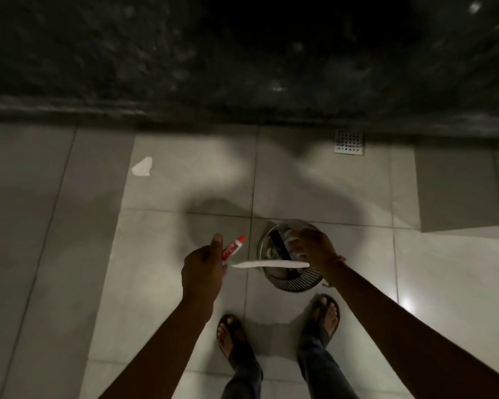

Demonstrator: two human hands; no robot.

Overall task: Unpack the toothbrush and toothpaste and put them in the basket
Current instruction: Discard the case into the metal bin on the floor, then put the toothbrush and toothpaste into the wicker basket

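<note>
My left hand (202,269) grips a small red-and-white toothpaste tube (234,246), cap pointing up and away. The same hand holds a white toothbrush (268,264) by its left end, and the brush runs level to the right. A round metal basket (297,283) with a slotted wall stands on the floor tiles just in front of my feet. My right hand (317,249) hovers over its mouth, fingers closed on a pale crinkled piece (292,243) that looks like wrapping. Inside the basket lies a dark flat object (281,246); the rest of its contents is too dim to make out.
A dark stone ledge (242,67) fills the top of the view. A square floor drain (348,141) sits at its foot. A torn white scrap (142,167) lies on the tiles to the left. My sandalled feet (234,338) stand right behind the basket.
</note>
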